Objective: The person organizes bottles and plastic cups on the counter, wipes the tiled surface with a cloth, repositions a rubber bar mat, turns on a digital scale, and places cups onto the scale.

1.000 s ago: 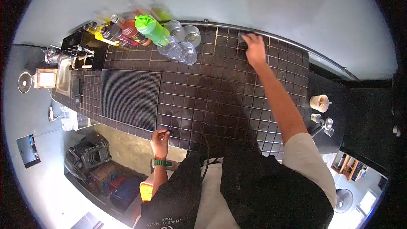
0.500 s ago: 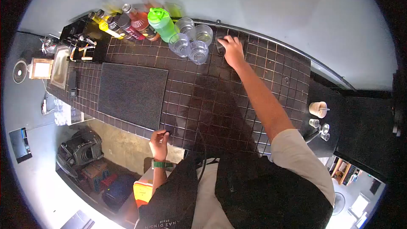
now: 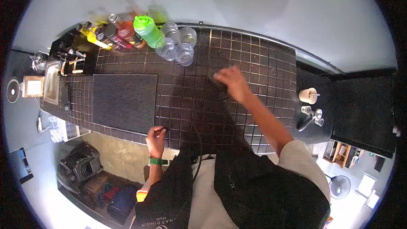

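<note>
My right hand (image 3: 232, 82) is over the middle of the dark tiled counter (image 3: 237, 59), fingers bent down and blurred. It seems closed on something dark at the fingertips, which I cannot make out against the tiles. At the counter's front edge, my left hand (image 3: 155, 141) has its thumb and fingers curled together beside a small dark thing (image 3: 165, 129); what it holds is unclear. A green band circles the left wrist. Clear plastic cups (image 3: 185, 54) stand in a cluster at the back, left of my right hand.
A black ribbed bar mat (image 3: 124, 101) lies on the left of the counter. Behind it stand a green shaker bottle (image 3: 146, 32) and several syrup bottles (image 3: 127, 33). A sink (image 3: 52, 83) is far left. On the right are a beige cup (image 3: 308, 96) and small measuring cups (image 3: 318, 114).
My right hand has moved from the back of the counter, beside the clear cups, toward me. My left hand stays at the front edge. The view has shifted slightly.
</note>
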Tool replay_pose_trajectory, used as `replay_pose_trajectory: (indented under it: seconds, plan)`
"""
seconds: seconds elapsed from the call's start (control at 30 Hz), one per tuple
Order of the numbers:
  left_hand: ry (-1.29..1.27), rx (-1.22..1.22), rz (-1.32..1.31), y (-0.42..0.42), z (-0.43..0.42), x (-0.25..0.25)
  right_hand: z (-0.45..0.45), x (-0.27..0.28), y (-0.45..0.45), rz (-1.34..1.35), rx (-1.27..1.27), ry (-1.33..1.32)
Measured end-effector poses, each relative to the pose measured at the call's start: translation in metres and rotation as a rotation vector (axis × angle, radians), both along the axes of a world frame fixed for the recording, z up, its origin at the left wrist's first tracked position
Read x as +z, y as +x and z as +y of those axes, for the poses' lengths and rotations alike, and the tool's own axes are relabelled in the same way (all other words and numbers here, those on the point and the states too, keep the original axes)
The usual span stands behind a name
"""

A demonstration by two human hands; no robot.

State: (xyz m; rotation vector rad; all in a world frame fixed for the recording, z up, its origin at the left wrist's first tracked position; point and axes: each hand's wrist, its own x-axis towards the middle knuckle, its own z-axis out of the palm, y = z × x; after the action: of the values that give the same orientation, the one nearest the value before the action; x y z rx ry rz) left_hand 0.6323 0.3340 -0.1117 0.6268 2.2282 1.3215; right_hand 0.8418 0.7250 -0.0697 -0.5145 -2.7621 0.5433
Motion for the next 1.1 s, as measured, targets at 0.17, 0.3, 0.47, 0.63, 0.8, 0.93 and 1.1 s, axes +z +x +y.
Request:
replay_pose_trajectory:
  seconds: [0.17, 0.3, 0.47, 0.63, 0.8, 0.93, 1.1]
  plan:
    - [-0.048, 0.026, 0.029, 0.005, -0.001, 0.015, 0.117, 0.023, -0.003, 0.113, -0.301, 0.228]
    - [-0.041, 0.009, 0.025, 0.017, -0.013, 0.012, 0.174, -0.047, -0.018, 0.011, -0.439, 0.175]
    - [-0.073, 0.057, -0.026, 0.04, -0.025, 0.029, 0.154, -0.103, -0.038, 0.01, -0.504, 0.266]
    - [-0.1, 0.046, 0.01, 0.046, -0.031, 0.028, 0.162, -0.106, -0.043, 0.061, -0.561, 0.281]
    - [-0.059, -0.002, 0.041, 0.046, -0.025, 0.019, 0.13, -0.077, -0.013, -0.193, -0.397, 0.191]
    - [-0.052, -0.015, 0.015, 0.046, -0.003, 0.018, 0.045, -0.084, 0.05, -0.073, -0.229, 0.17]
    - [-0.051, -0.112, 0.028, 0.061, 0.018, 0.017, -0.036, -0.06, 0.104, -0.097, -0.132, -0.02]
